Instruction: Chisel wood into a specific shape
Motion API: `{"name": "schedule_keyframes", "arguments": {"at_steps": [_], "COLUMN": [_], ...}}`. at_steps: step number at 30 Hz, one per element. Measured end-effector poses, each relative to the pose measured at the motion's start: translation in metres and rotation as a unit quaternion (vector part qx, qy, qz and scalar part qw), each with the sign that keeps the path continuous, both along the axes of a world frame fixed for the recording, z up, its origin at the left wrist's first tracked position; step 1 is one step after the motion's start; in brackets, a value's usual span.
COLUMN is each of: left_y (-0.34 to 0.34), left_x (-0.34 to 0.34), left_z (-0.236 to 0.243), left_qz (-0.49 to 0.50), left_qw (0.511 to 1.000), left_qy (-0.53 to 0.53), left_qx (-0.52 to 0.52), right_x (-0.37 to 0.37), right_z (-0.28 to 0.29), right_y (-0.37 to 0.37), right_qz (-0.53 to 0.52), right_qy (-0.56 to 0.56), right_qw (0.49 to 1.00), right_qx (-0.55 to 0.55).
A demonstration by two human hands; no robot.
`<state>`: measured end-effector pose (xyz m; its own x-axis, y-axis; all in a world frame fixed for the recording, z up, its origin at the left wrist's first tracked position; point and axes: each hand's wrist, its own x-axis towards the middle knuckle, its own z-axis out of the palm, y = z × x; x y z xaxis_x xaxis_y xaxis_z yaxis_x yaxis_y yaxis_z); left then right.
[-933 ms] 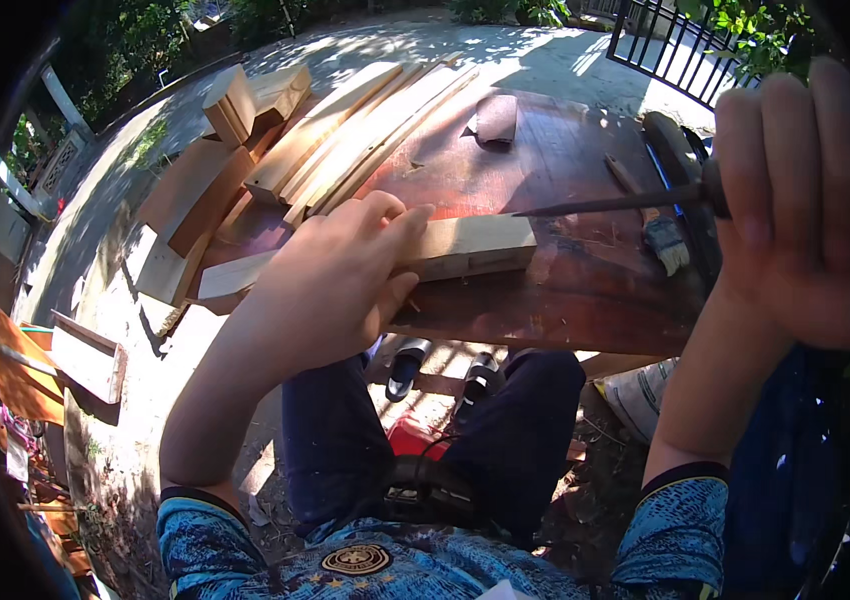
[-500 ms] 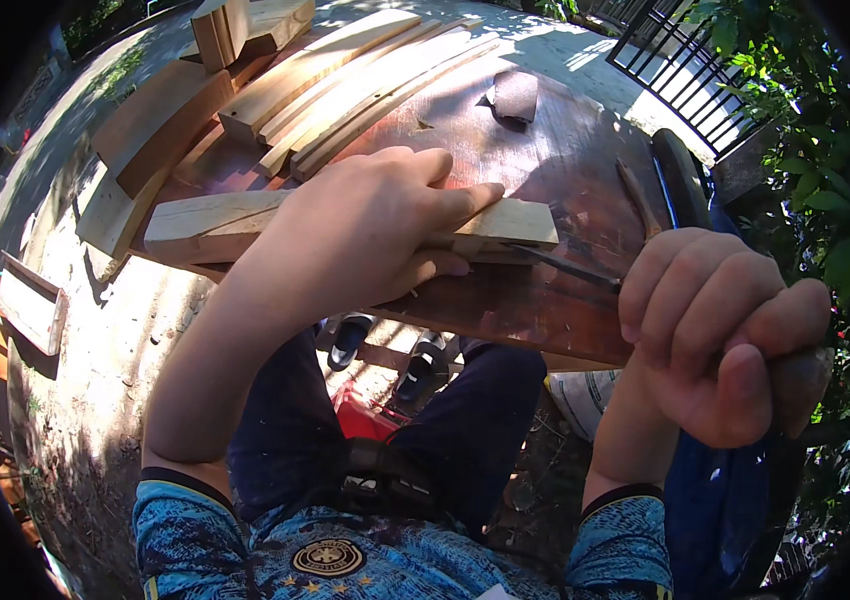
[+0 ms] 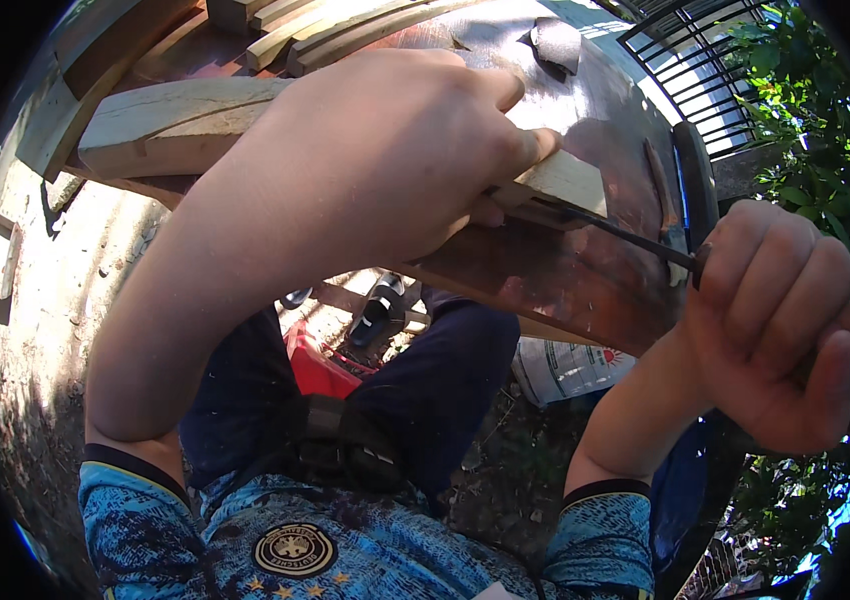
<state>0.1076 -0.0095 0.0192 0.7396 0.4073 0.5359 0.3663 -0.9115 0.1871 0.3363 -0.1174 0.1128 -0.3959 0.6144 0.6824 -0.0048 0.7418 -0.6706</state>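
— How far is the work?
— It seems under way; the left hand point(image 3: 395, 150) holds the wooden bar point(image 3: 180, 122) down, along the near edge of the table point(image 3: 625, 165); the right hand point(image 3: 775, 320) is closed around one end of a slim dark tool point(image 3: 645, 243), which reaches the bar's right end.
— And what is left?
— How much of this bar is finished, I cannot tell; more wooden strips point(image 3: 365, 28) lie toward the far left corner, neither hand on them.

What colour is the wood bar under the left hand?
The wood bar is pale tan; see head view.
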Motion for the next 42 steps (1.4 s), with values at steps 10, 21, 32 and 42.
{"name": "schedule_keyframes", "arguments": {"at_steps": [10, 21, 32, 42], "left_y": [-0.004, 0.0, -0.002, -0.006], "left_x": [-0.001, -0.001, -0.003, 0.003], "left_z": [0.005, 0.001, 0.005, 0.034], "left_qz": [-0.004, 0.008, 0.036, -0.005], "left_qw": [1.0, 0.999, 0.998, 0.999], "left_qy": [0.012, 0.037, 0.051, -0.001], "left_qx": [0.017, 0.0, -0.03, -0.036], "right_x": [0.0, 0.001, -0.018, -0.021], "right_z": [0.0, -0.005, -0.016, -0.026], "right_y": [-0.001, 0.01, -0.013, -0.023], "right_qz": [-0.016, 0.025, 0.046, -0.078], "right_qy": [0.045, 0.032, 0.006, 0.049], "right_qw": [0.998, 0.998, 0.999, 0.987], "right_qx": [-0.05, -0.053, 0.025, 0.134]}}
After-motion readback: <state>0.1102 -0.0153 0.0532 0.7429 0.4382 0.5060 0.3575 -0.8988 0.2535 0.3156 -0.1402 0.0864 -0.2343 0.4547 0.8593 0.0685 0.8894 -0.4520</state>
